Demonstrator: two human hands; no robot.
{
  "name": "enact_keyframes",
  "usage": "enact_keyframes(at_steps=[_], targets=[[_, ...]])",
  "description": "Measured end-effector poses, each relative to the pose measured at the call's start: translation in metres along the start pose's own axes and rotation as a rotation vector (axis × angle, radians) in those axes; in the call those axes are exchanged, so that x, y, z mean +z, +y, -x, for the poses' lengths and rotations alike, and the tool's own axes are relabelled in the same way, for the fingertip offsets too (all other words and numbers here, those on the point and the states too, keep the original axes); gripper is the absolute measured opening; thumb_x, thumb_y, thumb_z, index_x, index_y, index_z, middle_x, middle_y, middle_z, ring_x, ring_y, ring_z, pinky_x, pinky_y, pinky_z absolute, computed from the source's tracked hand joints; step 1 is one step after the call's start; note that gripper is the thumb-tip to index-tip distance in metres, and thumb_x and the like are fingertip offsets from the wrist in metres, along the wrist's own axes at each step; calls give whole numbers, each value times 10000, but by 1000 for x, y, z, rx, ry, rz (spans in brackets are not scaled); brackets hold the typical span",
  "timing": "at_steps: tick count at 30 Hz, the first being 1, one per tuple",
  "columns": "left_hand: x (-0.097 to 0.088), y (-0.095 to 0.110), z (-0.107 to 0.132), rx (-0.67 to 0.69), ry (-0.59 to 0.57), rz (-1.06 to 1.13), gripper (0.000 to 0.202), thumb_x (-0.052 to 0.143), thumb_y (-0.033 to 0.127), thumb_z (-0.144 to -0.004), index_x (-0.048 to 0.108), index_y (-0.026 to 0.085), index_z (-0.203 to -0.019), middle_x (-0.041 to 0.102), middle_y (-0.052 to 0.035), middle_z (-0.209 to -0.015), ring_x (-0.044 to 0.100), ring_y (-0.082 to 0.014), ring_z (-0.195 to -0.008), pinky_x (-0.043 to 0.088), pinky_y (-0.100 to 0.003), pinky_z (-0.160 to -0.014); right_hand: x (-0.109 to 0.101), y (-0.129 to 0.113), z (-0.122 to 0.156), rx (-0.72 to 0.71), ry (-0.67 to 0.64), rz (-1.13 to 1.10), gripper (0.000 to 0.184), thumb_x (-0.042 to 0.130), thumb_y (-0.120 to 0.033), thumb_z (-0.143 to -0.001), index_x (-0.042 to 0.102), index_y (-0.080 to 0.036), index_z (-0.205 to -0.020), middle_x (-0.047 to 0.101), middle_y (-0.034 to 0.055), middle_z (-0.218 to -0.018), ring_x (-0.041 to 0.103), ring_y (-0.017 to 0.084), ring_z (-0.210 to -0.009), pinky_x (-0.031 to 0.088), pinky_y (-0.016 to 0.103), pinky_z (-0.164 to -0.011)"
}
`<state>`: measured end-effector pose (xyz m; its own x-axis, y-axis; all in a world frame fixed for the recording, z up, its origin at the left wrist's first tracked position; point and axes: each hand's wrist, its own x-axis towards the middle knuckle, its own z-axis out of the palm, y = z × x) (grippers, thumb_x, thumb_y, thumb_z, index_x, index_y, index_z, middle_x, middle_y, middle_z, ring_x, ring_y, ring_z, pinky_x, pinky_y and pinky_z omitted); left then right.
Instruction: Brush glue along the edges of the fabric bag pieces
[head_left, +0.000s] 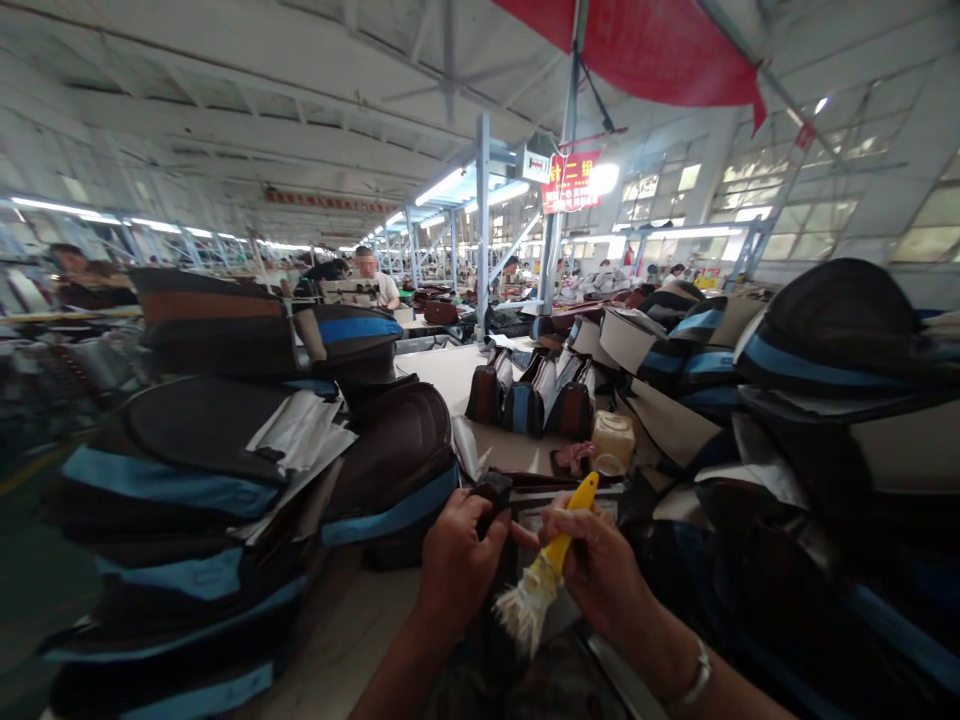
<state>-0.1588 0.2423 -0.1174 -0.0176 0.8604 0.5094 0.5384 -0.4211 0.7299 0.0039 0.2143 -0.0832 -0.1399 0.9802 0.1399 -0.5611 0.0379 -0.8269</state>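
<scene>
Yellow-handled bristle brush (556, 553) is gripped in the right hand (604, 560), bristles downward. Left of the brush, the left hand (459, 550) is closed on a dark piece (493, 490), identity unclear. Beyond the brush stands a translucent container (613, 442).

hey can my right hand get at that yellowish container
Probably yes: the yellowish container sits just beyond the right hand with nothing evident between, though that hand holds the yellow brush.
</scene>
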Motion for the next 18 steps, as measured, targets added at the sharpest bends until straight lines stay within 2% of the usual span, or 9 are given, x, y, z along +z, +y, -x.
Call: enact_keyframes(at_steps=[2,5,8,11,13,16,18], targets=[[-2,-2,-2,12,-9,48,248,554,363,-891,667,189,-755,599,-39,-868,594,-175,-799,440,-287,-732,0,-12,-3,-28,51,48,256,799,-289,-662,572,-174,-692,470,-61,-557,325,50,-428,448,191,-507],[-4,0,-2,12,-50,126,241,561,337,-882,679,188,-733,597,-36,-884,591,-168,-816,426,-273,-723,-1,-34,-15,-246,169,248,270,803,-321,-696,577,-180,-741,547,-44,-630,385,69,-473,424,202,-512],[-4,7,-2,6,-80,152,228,567,323,-874,689,189,-735,594,-39,-903,589,-169,-832,426,-273,-736,-1,-47,-35,-415,201,617,250,718,-384,-781,594,-171,-739,578,-17,-632,428,96,-493,352,211,-464],[0,12,0,12,-85,139,222,569,323,-873,690,183,-751,591,-50,-919,582,-171,-819,427,-281,-735,7,-53,-56,-502,197,998,276,625,-410,-831,591,-171,-698,533,-14,-549,486,136,-510,371,243,-502],[2,12,2,14,-74,129,224,566,331,-879,690,182,-766,591,-53,-923,581,-174,-828,429,-289,-749,14,-58,-63,-625,206,1215,287,590,-405,-847,593,-170,-681,545,0,-561,521,153,-541,387,261,-550],[3,8,2,10,-70,115,242,557,349,-887,691,185,-769,589,-53,-902,581,-184,-849,435,-299,-772,21,-66,-62,-760,219,1299,311,543,-408,-896,603,-174,-701,565,5,-588,542,154,-566,394,265,-591],[2,6,1,12,-76,99,256,554,365,-887,693,184,-770,594,-58,-901,581,-192,-856,440,-306,-779,21,-64,-57,-738,189,1249,308,528,-414,-918,606,-177,-737,568,-2,-590,546,148,-557,393,255,-576]])
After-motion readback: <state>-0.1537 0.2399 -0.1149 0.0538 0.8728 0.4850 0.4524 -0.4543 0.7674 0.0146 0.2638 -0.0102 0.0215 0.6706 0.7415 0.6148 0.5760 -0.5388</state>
